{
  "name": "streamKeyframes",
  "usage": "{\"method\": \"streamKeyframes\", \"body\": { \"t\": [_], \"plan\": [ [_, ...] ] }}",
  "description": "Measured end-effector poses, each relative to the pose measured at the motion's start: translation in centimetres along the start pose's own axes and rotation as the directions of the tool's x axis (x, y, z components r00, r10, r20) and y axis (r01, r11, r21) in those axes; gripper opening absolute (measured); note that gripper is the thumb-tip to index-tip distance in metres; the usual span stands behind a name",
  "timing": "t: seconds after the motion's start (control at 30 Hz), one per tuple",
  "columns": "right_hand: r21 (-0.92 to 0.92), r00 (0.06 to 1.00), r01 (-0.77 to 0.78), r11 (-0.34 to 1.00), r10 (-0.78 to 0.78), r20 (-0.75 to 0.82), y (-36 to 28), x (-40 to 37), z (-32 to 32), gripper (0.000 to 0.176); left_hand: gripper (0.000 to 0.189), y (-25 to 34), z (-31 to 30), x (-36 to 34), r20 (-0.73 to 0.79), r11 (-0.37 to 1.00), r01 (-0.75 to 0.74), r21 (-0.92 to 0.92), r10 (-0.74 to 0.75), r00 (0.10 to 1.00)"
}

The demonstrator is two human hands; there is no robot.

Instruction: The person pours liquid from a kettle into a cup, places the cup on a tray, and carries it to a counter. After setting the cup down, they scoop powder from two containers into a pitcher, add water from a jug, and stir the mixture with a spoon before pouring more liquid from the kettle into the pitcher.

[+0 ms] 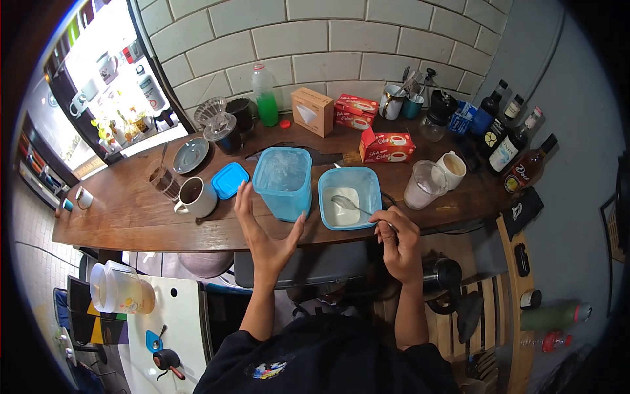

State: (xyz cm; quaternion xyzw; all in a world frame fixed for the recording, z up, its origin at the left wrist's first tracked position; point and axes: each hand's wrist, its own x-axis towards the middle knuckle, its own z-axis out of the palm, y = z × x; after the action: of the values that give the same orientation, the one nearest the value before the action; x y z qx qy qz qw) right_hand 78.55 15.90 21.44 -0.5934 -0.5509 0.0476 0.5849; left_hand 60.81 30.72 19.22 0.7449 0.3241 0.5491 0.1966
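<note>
My right hand (399, 244) pinches the handle of a metal spoon (344, 202). The spoon's bowl dips into a square, light-blue plastic container (372, 190) with something white in its bottom. Beside it on the left stands a taller blue plastic container (286, 196), see-through, its top uncovered. My left hand (268, 240) is spread wide at the front of that tall container, thumb and fingers on either side of its lower part, with nothing gripped. A bright blue lid (230, 180) lies on the wood behind my left fingertips.
On the wooden counter (131, 213), a mug of dark drink (197, 197) stands left and a glass jar (423, 186) right. Red boxes (387, 147), a cardboard box (312, 113) and a green-liquid bottle (266, 105) line the back. Several dark bottles (509, 150) stand at right.
</note>
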Motion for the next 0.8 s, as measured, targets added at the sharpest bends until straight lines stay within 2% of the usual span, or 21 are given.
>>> {"method": "streamKeyframes", "body": {
  "t": [0.03, 0.07, 0.13, 0.17, 0.2, 0.27, 0.33, 0.4, 0.53, 0.6, 0.63, 0.8],
  "plan": [
    [0.003, 1.000, 0.003, 1.000, -0.003, 0.005, 0.0, 0.1, 0.1, 0.007, 0.080, 0.5, -0.5, 0.2, -0.024, 0.995, -0.094, 0.025, 0.095, 0.995],
    [0.017, 1.000, -0.005, 1.000, 0.005, -0.003, -0.1, 0.2, 0.1, 0.008, 0.080, 1.2, -0.9, 0.4, -0.028, 0.995, -0.091, 0.029, 0.092, 0.995],
    [0.035, 1.000, -0.009, 0.999, 0.009, -0.004, -0.1, 0.5, 0.3, 0.008, 0.062, 2.7, -1.5, 1.0, 0.245, 0.970, -0.217, 0.109, 0.185, 0.952],
    [0.029, 1.000, -0.021, 0.999, 0.021, -0.012, 0.0, 0.6, 0.3, 0.009, 0.053, 3.4, -1.5, 1.3, 0.305, 0.969, -0.222, 0.109, 0.180, 0.935],
    [0.023, 0.999, -0.033, 0.999, 0.033, -0.021, 0.1, 0.8, 0.4, 0.011, 0.053, 3.8, -1.3, 1.4, 0.302, 0.969, -0.221, 0.112, 0.179, 0.936],
    [0.016, 0.999, -0.024, 1.000, 0.025, -0.029, 0.5, 1.0, 0.5, 0.012, 0.052, 4.2, -1.0, 1.5, 0.381, 0.919, -0.293, 0.263, 0.180, 0.907],
    [0.007, 0.999, -0.014, 1.000, 0.014, -0.042, 0.7, 1.5, 0.7, 0.013, 0.051, 4.4, -1.1, 1.8, 0.391, 0.896, -0.316, 0.313, 0.182, 0.902],
    [-0.008, 0.998, -0.042, 0.999, 0.042, -0.055, 0.7, 1.7, 0.9, 0.015, 0.052, 4.4, -1.3, 2.1, 0.430, 0.963, -0.227, 0.143, 0.146, 0.891],
    [-0.019, 0.997, -0.035, 0.999, 0.034, -0.070, 0.8, 1.8, 1.4, 0.015, 0.048, 5.0, -1.8, 2.1, 0.466, 0.969, -0.208, 0.136, 0.122, 0.876],
    [-0.038, 0.997, -0.017, 0.999, 0.014, -0.081, 0.8, 1.6, 1.5, 0.015, 0.042, 5.0, -1.8, 1.7, 0.484, 0.956, -0.263, 0.126, 0.172, 0.858],
    [-0.037, 0.997, -0.016, 0.999, 0.013, -0.077, 0.6, 1.4, 1.5, 0.015, 0.036, 5.1, -1.7, 1.4, 0.468, 0.960, -0.262, 0.101, 0.187, 0.864],
    [-0.050, 0.998, 0.015, 0.999, -0.018, -0.056, -0.5, 0.8, 1.2, 0.010, 0.030, 4.6, -1.2, 0.1, 0.407, 0.962, -0.238, 0.133, 0.167, 0.898]
  ]
}}
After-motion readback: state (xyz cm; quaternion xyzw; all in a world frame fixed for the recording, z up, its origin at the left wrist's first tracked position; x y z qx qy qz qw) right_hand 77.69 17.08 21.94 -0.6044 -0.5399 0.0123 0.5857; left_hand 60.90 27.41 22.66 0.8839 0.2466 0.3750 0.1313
